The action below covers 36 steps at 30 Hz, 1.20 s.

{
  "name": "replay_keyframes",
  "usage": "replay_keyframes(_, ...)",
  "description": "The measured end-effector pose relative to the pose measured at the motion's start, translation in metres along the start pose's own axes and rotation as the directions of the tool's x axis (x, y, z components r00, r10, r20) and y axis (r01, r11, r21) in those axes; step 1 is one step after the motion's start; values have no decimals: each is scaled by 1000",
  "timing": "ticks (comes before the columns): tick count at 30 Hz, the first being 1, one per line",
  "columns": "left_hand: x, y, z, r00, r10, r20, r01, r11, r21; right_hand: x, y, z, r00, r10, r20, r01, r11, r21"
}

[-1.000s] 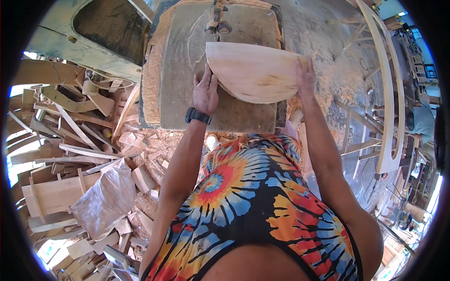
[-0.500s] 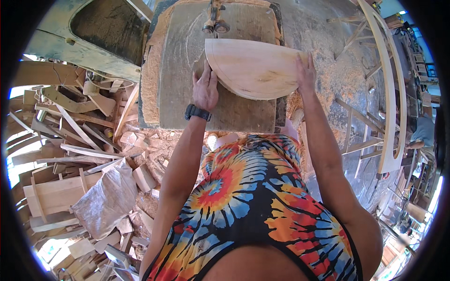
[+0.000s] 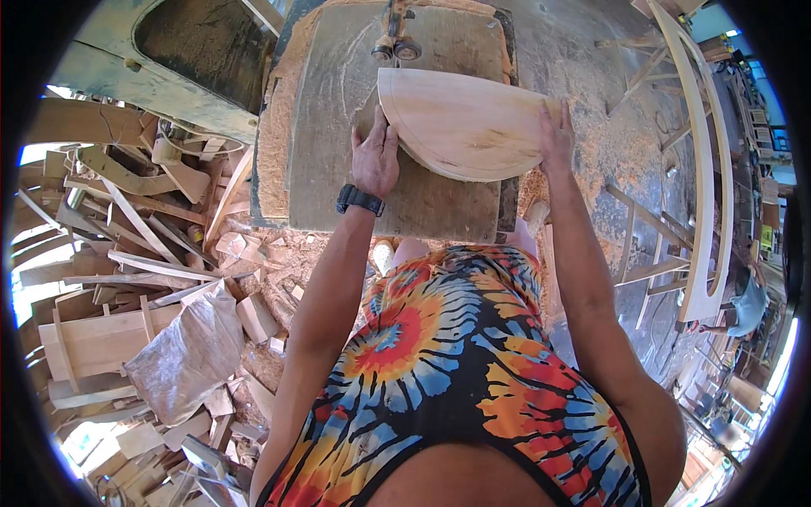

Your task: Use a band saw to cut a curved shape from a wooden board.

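head view: the only feed i've got, looking down from way over here.
curved board (image 3: pixel 465 127): flat on the work table (image 3: pixel 321 190), rounded belly toward me, far left corner just short of the guide wheels (image 3: pixel 409 50). the right end sticks out past the table edge.
left hand (image 3: pixel 374 162): fingers pretty straight and slightly parted, up against the curved left edge, not wrapped round anything i can see. dark watch (image 3: pixel 360 200) on that wrist.
right hand (image 3: pixel 556 139): fingers laid on the right end. its underside is hidden, so i can't tell if i'm pinching it.
what's new: the corner has crept a touch closer to the wheels over the last second, with both hands in about the same spots on the board. the camera drifted too, so pinch of salt.
what that means: looks to me like slow, steady two-handed guiding, nothing rushed.
scrap pile (image 3: pixel 169 270): on my left, with a crumpled plastic sheet (image 3: pixel 190 359) near it.
wooden frame (image 3: pixel 699 300): standing well off to the right, a person (image 3: pixel 748 306) beyond it.
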<state>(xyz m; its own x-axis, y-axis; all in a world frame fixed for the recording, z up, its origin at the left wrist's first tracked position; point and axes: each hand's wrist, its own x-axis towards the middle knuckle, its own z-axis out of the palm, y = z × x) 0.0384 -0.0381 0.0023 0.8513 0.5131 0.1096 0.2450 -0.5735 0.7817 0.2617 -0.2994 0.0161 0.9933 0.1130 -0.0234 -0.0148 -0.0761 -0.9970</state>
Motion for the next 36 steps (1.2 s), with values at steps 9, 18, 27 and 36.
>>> replay_keyframes(9, 3, -2, 3, 1000, 13, -1, -13, 1000, 19, 5, 1, -2, 1000, -5, -22, 3, 995, -99)
replay_keyframes(18, 3, -3, 3, 1000, 11, -15, -11, 1000, 1, 7, 6, -4, 1000, 3, -7, -4, 999, -43)
replay_keyframes(27, 5, -3, 5, 997, 52, -57, -52, 999, 15, 7, 4, -1, 1000, -5, -17, 4, 998, -59)
replay_keyframes(36, 7, -2, 5, 998, 40, -50, -40, 999, 7, 6, -2, -1, 999, -42, -24, 38, 989, -146)
